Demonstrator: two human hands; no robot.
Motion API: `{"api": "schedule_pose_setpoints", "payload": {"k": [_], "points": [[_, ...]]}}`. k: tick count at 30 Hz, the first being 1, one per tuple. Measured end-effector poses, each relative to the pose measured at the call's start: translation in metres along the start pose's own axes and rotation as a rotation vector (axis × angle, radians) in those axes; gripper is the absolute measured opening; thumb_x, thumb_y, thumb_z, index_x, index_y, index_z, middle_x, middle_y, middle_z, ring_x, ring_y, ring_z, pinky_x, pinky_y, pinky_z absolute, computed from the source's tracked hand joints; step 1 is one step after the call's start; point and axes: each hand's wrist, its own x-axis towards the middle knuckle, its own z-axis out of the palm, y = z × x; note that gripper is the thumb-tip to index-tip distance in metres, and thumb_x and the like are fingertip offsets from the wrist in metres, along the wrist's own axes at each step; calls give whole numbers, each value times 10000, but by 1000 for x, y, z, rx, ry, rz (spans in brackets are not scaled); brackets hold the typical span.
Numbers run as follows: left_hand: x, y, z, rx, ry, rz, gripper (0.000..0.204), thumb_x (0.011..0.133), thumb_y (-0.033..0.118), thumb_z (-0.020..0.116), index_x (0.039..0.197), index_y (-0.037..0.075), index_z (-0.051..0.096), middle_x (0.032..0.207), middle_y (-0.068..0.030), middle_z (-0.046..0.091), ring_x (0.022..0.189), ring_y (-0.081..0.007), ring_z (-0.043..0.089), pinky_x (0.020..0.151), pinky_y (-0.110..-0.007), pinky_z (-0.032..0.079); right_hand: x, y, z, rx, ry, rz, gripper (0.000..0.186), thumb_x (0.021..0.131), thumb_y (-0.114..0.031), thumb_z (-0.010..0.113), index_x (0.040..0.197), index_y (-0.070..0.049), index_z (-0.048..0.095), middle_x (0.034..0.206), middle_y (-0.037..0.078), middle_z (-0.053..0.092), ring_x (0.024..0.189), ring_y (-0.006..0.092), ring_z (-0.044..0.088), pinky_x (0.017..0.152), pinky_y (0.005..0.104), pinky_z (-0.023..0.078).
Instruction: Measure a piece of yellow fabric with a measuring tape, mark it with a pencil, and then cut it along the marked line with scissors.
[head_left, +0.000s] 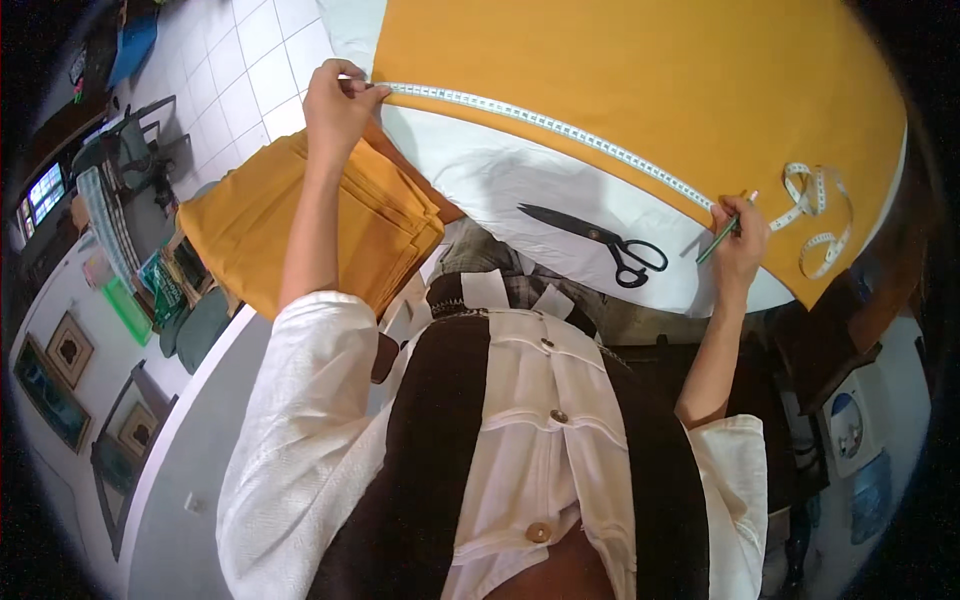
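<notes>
A white measuring tape [560, 128] is stretched along the near edge of a mustard-yellow cloth [640, 70] spread over the table. At the cloth's left corner, my left hand [342, 105] pinches the tape's end. Toward the right end of the stretched length, my right hand [738, 240] is closed on a green pencil [716, 240] and rests on the tape and cloth edge. Beyond that hand the tape's slack curls loosely on the cloth. Black-handled scissors [598, 236] lie on the white table cover between my hands, blades pointing left.
Folded yellow cloth [300, 220] is stacked beside my left forearm, below the table's level or next to it. The white table cover [450, 150] shows along the near edge. Chairs [130, 150] stand at the far left on a tiled floor [240, 80]; framed pictures [52, 390] hang nearby.
</notes>
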Motion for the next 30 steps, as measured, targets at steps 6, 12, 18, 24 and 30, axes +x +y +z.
{"api": "schedule_pose_setpoints", "payload": {"k": [6,12,18,24,30], "points": [[-9,-1,9,11,139,-34,306,787,51,846,1010,10,641,813,-54,604,706,-129,571,664,-256,510,1,-4,-1,-17,-22,11,162,850,-97,773,987,-61,694,845,26,663,777,194,591,863,321,425],[-13,-4,12,-278,145,-237,277,815,53,835,1018,-13,659,855,-57,607,731,-120,561,668,-229,498,1,-5,-3,-21,-39,37,178,846,-90,777,1003,-61,699,854,26,669,796,196,594,862,319,430],[-11,-23,13,-591,136,-341,236,838,35,816,1018,-38,681,871,-51,614,753,-112,557,683,-200,486,4,-7,-4,25,-70,72,187,845,-95,783,1011,-64,703,861,22,674,804,199,593,855,315,436],[-12,-11,10,-565,144,-374,213,838,21,811,1008,-45,701,873,-62,641,750,-112,571,697,-194,484,3,-4,-4,5,-76,79,191,841,-93,786,1012,-66,706,860,20,673,810,200,594,849,317,440],[-10,-10,6,-550,150,-383,204,835,19,811,1004,-48,719,845,-71,669,749,-111,589,675,-195,484,4,-8,-5,6,-72,84,193,835,-86,787,1010,-68,708,862,20,675,814,201,597,843,313,443]]}}
